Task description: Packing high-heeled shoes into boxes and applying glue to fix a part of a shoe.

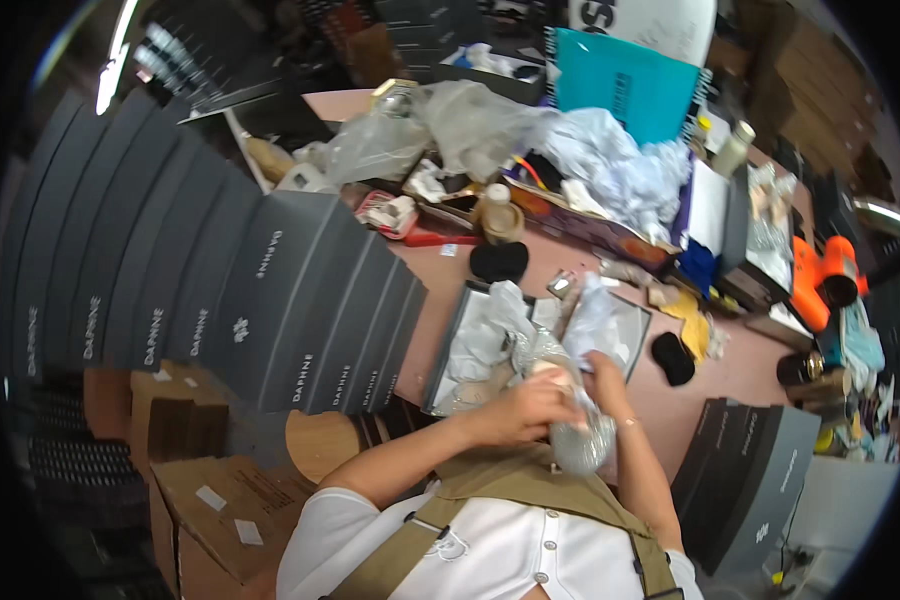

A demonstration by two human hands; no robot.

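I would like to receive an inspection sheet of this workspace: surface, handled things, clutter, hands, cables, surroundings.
Surface: flat pink tabletop, largely covered.
Handled things: rounded clear-plastic-wrapped bundle, contents unclear; open rectangular dark-grey box beyond, holding crumpled white paper.
Clutter: heaped pale crumpled wrapping, black rounded object, orange plastic tool.
Hands: left hand grips the bundle; right hand close beside, its grip unclear.
Cables: thin dark line at lower right, possibly a cable.
Surroundings: stacked dark-grey boxes at left, brown cardboard carton at lower left.

One head-worn fisheye looks down, close above the pink table [735, 376].
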